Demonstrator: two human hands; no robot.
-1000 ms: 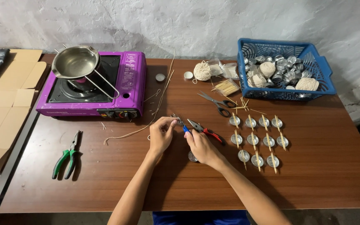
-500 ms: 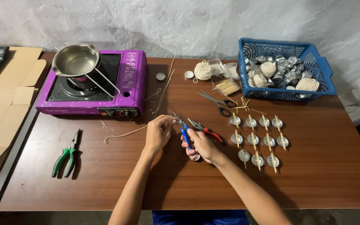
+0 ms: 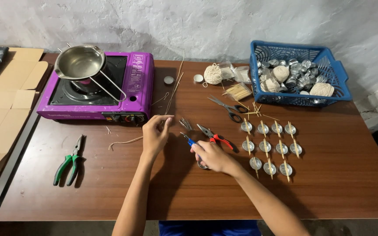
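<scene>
Brown wooden table (image 3: 329, 188) against a rough white wall — left hand (image 3: 155, 136) pinching a pale wick string (image 3: 125, 142), right hand (image 3: 213, 156) clenched on blue-handled pliers (image 3: 188, 139) over a small metal cup (image 3: 202, 165); seemingly mid wick-fitting, careful threading into the cup likely called for next.
</scene>
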